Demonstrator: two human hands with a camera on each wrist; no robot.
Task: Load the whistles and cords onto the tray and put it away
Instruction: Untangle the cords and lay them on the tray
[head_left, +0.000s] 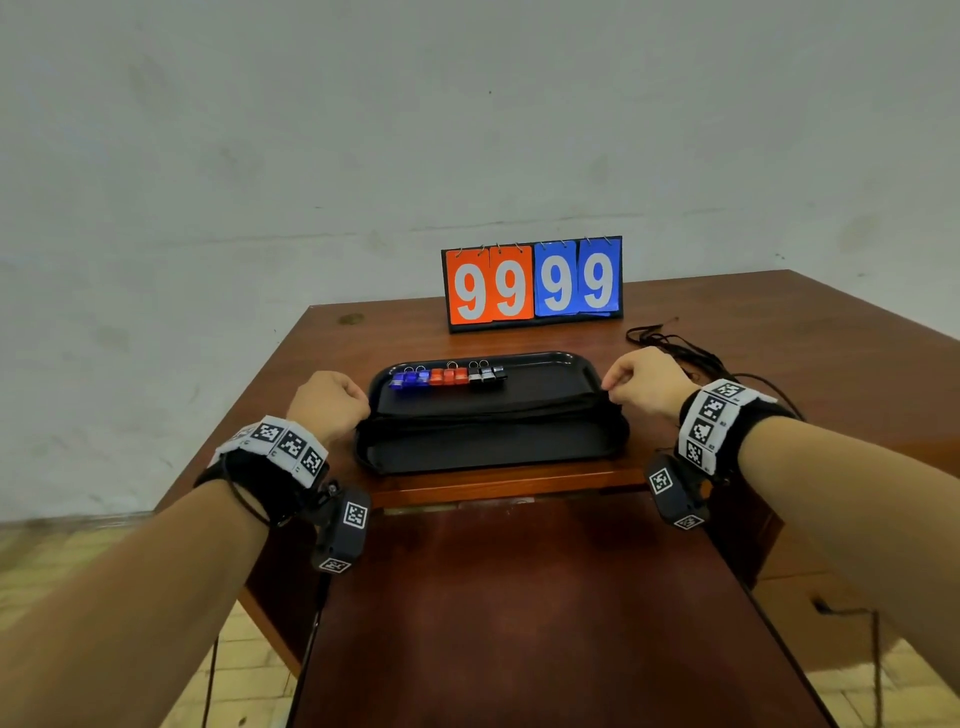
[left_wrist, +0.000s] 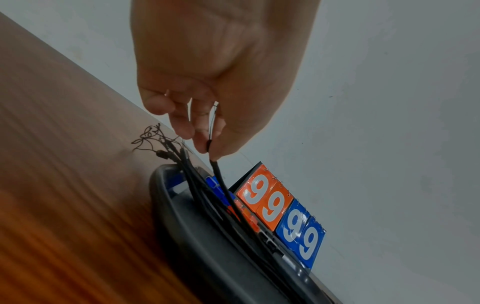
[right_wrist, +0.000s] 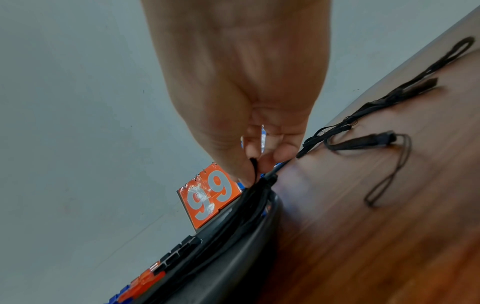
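A black tray (head_left: 587, 364) lies on the wooden table and holds a row of blue, red and black whistles (head_left: 449, 375) along its far side. A bundle of black cords (head_left: 488, 410) lies across the tray's near half, their ends reaching over its left edge (left_wrist: 161, 144). My left hand (head_left: 363, 402) is at the tray's left end and pinches one cord end (left_wrist: 214, 162) between thumb and finger. Over the tray's right end, my right hand (head_left: 610, 389) pinches the other end of a cord (right_wrist: 254, 166). More loose cords (head_left: 675, 348) lie on the table to the right of the tray.
A flip scoreboard (head_left: 532, 283) showing 99 in orange and 99 in blue stands behind the tray. The table's (head_left: 779, 338) front edge runs just under the tray. A lower wooden surface (head_left: 519, 597) sits below it. A grey wall is behind.
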